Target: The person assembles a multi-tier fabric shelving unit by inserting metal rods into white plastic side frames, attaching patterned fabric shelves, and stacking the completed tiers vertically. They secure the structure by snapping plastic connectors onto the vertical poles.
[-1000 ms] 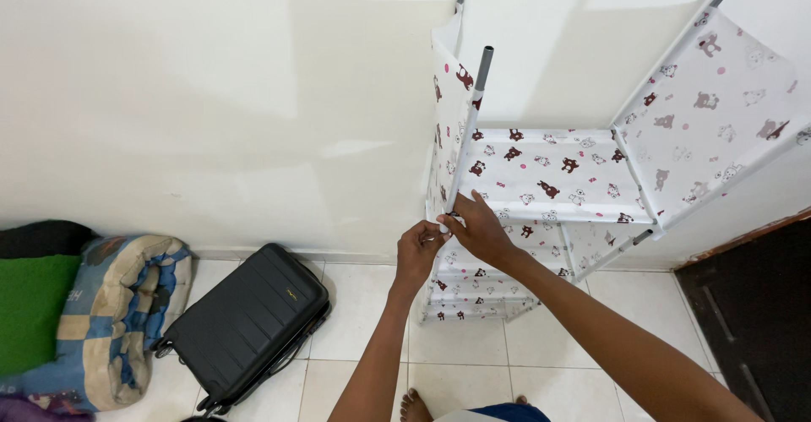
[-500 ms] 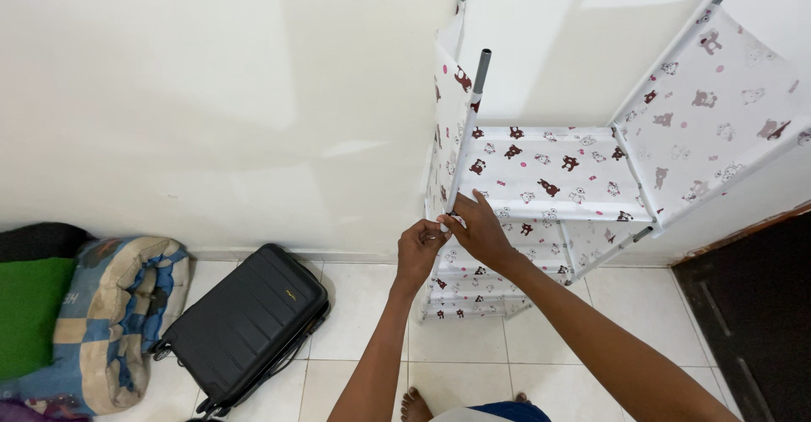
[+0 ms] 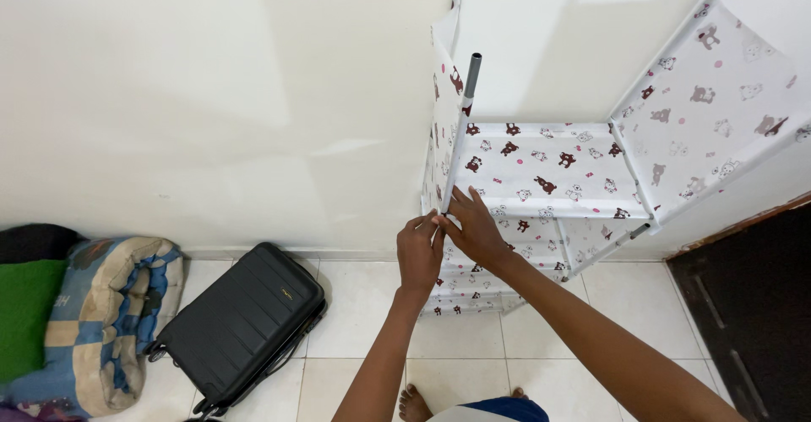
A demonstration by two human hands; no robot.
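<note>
rack pole (image 3: pixel 459 139) between both hands (image 3: pixel 448 238)

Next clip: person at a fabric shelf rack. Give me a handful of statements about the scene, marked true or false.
1. Both hands meet at the front left pole of the shelf rack. True: the left hand and right hand are together at its lower part.
2. The rack's fabric is plain blue. False: it is white with small brown animal figures and pink dots.
3. A black suitcase lies on the tiled floor to the left. True.
4. The suitcase stands upright on its wheels. False: it lies flat on its side.
5. A folded quilt with blue patches sits left of the suitcase. True.
6. The person wears shoes. False: a bare foot shows at the bottom edge.
</note>
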